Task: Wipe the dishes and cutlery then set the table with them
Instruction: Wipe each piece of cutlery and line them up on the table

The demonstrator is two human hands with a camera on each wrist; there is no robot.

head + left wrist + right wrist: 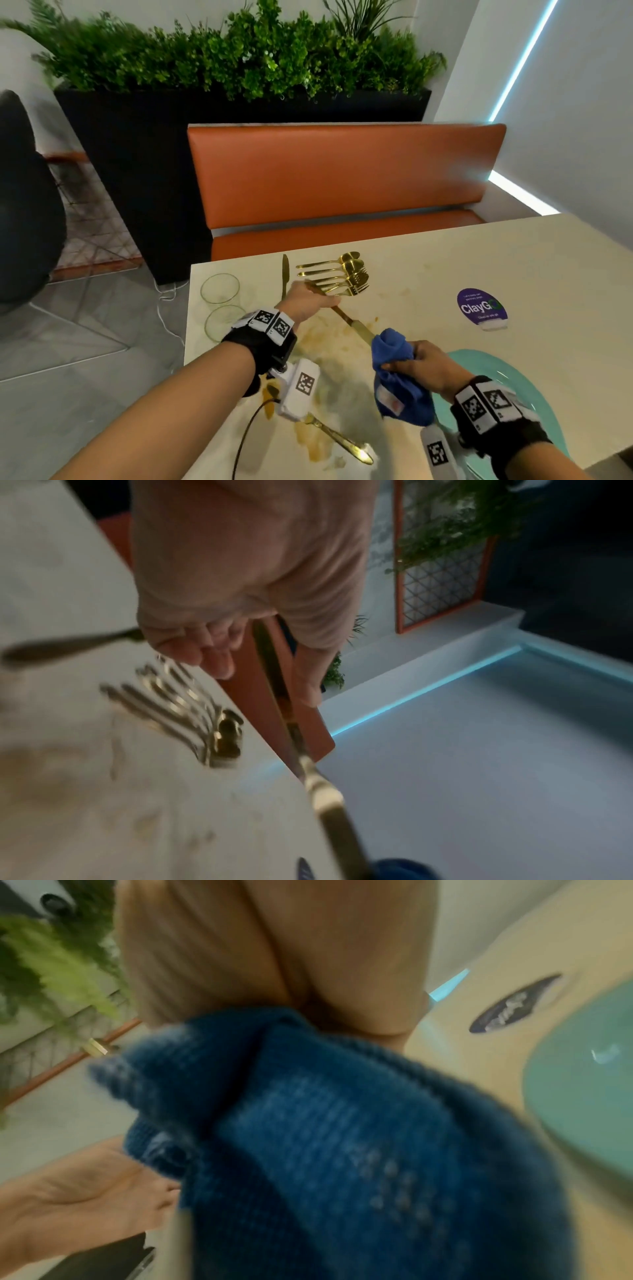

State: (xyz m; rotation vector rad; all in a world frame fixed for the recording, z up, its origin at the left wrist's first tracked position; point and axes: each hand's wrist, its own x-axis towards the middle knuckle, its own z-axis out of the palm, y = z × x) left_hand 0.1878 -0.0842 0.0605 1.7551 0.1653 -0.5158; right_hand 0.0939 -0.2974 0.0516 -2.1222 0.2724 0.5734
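Observation:
My left hand (317,301) grips the handle of a gold knife (354,325) above the table. The knife slants toward me, and its blade end goes into a blue cloth (394,373). My right hand (416,363) grips that cloth, bunched round the blade. In the left wrist view the left hand (219,653) curls round the knife (325,796), blurred. The cloth (325,1137) fills the right wrist view under my right hand (308,961). Several gold spoons and forks (346,274) lie in a pile beyond the left hand. A teal plate (513,387) sits under my right wrist.
A second gold knife (285,274) lies left of the pile. Two clear glass dishes (219,288) stand by the table's left edge. A gold spoon (342,440) lies among brown stains (318,342) near me. A purple sticker (481,308) is on the table (513,246); an orange bench (342,174) stands behind.

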